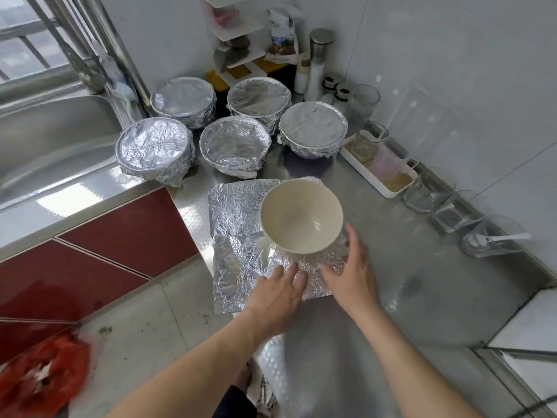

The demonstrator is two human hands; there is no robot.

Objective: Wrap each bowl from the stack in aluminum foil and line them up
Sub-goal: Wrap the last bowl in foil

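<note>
**Bare bowl on its foil sheet, five wrapped ones behind**

Nearest, grey floor tiles [144, 327] and a blurred red bag [45, 372] lie below the edge of the steel counter [407, 297]. Both hands lie flat and loose, gripping nothing. The left hand [278, 292] presses straight fingers on the near part of a crinkled foil sheet [238, 224]. The right hand [351, 276] is spread on the foil just beside the foot of the bowl [301, 215]. That cream bowl stands upright and unwrapped on the sheet's right half.

Left of the counter are red cabinet fronts [120, 230], and beyond them a steel sink [45, 137] under a window. Behind the sheet stand five foil-wrapped bowls [233, 146], three in a front row and two further back. To the right, a white tray [382, 179] and glass jars [455, 218] run along the white wall. A white shelf rack [232, 31] fills the far corner.
</note>
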